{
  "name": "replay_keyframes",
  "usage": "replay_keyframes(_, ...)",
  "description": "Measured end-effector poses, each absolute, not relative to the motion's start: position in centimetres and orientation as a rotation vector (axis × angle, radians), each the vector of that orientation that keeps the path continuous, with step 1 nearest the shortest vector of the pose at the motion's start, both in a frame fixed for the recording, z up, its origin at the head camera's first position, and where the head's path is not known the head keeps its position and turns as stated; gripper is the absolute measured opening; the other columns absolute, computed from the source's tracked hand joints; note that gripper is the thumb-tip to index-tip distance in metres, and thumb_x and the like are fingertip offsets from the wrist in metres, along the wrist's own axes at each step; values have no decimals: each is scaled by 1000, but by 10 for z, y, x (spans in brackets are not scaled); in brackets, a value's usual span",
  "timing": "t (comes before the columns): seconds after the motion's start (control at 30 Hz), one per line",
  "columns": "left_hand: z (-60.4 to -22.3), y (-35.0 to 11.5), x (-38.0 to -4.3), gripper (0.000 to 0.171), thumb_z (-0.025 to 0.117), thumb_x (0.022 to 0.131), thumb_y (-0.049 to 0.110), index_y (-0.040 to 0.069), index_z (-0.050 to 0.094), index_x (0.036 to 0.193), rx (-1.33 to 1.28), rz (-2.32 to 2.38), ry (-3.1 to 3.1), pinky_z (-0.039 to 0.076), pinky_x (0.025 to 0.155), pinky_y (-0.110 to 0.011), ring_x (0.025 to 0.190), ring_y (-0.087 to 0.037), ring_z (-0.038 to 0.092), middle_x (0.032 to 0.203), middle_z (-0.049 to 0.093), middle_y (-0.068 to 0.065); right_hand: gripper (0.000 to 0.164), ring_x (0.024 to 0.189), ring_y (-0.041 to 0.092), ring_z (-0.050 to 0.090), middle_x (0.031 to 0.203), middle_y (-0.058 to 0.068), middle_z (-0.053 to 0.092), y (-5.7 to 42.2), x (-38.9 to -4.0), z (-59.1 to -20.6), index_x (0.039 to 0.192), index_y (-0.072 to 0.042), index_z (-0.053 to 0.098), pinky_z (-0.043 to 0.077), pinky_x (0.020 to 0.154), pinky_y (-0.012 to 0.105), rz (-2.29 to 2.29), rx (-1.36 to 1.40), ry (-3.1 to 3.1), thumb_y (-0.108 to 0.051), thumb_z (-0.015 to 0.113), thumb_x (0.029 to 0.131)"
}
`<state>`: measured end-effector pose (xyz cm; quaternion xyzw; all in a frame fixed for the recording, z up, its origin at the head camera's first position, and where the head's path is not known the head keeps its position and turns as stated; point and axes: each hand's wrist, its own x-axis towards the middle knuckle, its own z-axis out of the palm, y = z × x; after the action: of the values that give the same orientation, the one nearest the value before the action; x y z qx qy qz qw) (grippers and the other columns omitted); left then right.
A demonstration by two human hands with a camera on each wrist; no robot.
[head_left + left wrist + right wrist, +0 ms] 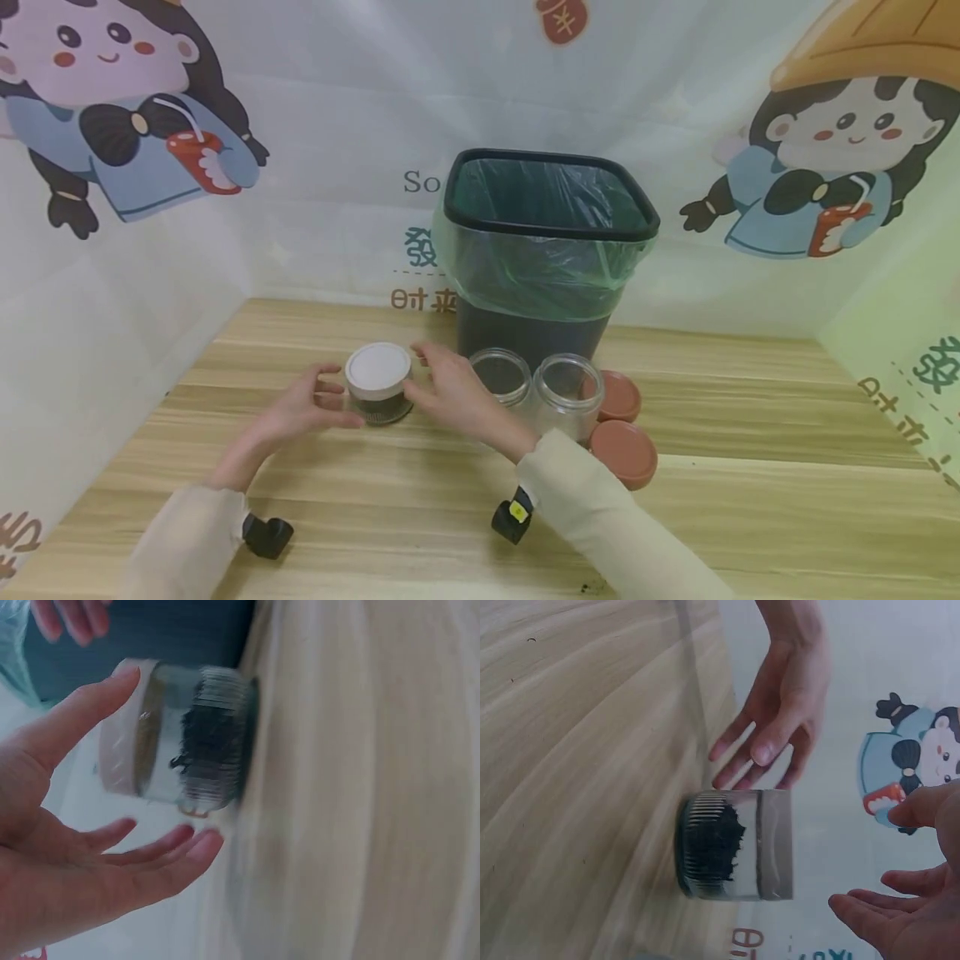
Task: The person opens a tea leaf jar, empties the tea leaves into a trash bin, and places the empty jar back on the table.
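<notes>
Flanking the white-lidded jar (379,386) on its left: the left hand (300,408), thumb and fingers parted and loosely bent, nothing in its hold — whether a fingertip grazes the glass, I cannot tell.
White-lidded jar: upright on the wooden table (750,525), between the hands, its ribbed lower part holding something dark.
Right hand (452,390): fingers parted, gripping nothing — apart from the jar in the right wrist view.
Clear jars (567,404): two, lidless, side by side.
Dark bin (555,233): behind them, green liner (532,279) folded over its rim.
Reddish lids (624,454): two, on the table, the farther partly behind a clear jar.
</notes>
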<state>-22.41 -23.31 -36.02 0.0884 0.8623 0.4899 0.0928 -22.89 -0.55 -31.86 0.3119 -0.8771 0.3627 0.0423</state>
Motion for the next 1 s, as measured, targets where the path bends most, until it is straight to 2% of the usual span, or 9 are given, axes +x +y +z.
replay_keyframes(0.13, -364, -223, -229, 109, 77, 68, 23, -8, -1, 136, 265, 1460, 2574, 34, 93, -55, 119, -50, 30, 131, 24, -39, 59, 122, 27, 39, 132, 18, 42, -18, -232, -324, 131, 4, 35, 34, 100, 38, 999, 872, -2789, -23, 59, 84)
replay_keyframes(0.2, -365, -218, -231, 112, 79, 66, 21, -9, -3, 136, 272, 1481, 2588, 30, 97, -55, 120, -50, 28, 132, 22, -40, 67, 126, 28, 34, 137, 19, 36, -21, -235, -328, 134, 4, 29, 30, 103, 38, 994, 830, -2828, -27, 60, 84)
replay_keyframes(0.3, -368, -213, -235, 113, 80, 64, 19, -10, -2, 135, 301, 1502, 2613, 25, 98, -57, 122, -49, 25, 133, 21, -39, 76, 129, 27, 28, 141, 20, 28, -25, -239, -334, 138, 3, 22, 27, 104, 37, 1012, 791, -2865, -29, 63, 82)
replay_keyframes(0.4, -370, -210, -238, 109, 81, 63, 17, -12, 4, 135, 329, 1526, 2640, 22, 99, -58, 121, -48, 25, 133, 23, -36, 81, 129, 28, 28, 141, 20, 26, -27, -243, -341, 138, 3, 19, 27, 105, 37, 1027, 796, -2872, -29, 65, 81)
replay_keyframes(0.53, -371, -209, -240, 102, 80, 62, 15, -12, 12, 133, 326, 1539, 2663, 20, 99, -59, 121, -47, 26, 132, 27, -34, 79, 126, 27, 34, 138, 19, 33, -31, -247, -350, 137, 3, 22, 30, 103, 36, 1049, 839, -2848, -27, 66, 80)
replay_keyframes(0.67, -373, -207, -243, 97, 79, 65, 15, -13, 13, 132, 279, 1503, 2709, 23, 99, -57, 120, -48, 27, 131, 27, -36, 73, 122, 24, 40, 133, 16, 41, -36, -248, -356, 136, 1, 26, 34, 100, 32, 1057, 857, -2831, -25, 66, 80)
replay_keyframes(0.8, -375, -206, -244, 93, 78, 66, 17, -13, 18, 130, 250, 1481, 2746, 26, 98, -56, 119, -48, 30, 130, 29, -35, 69, 119, 24, 42, 129, 16, 43, -37, -246, -358, 134, 1, 30, 36, 98, 33, 1081, 814, -2814, -23, 66, 80)
replay_keyframes(1.0, -380, -206, -243, 89, 80, 63, 16, -11, 26, 129, 349, 1438, 2797, 29, 97, -55, 117, -45, 35, 127, 37, -33, 69, 110, 25, 46, 118, 16, 44, -34, -242, -361, 129, 1, 35, 40, 93, 32, 1028, 796, -2789, -25, 70, 76)
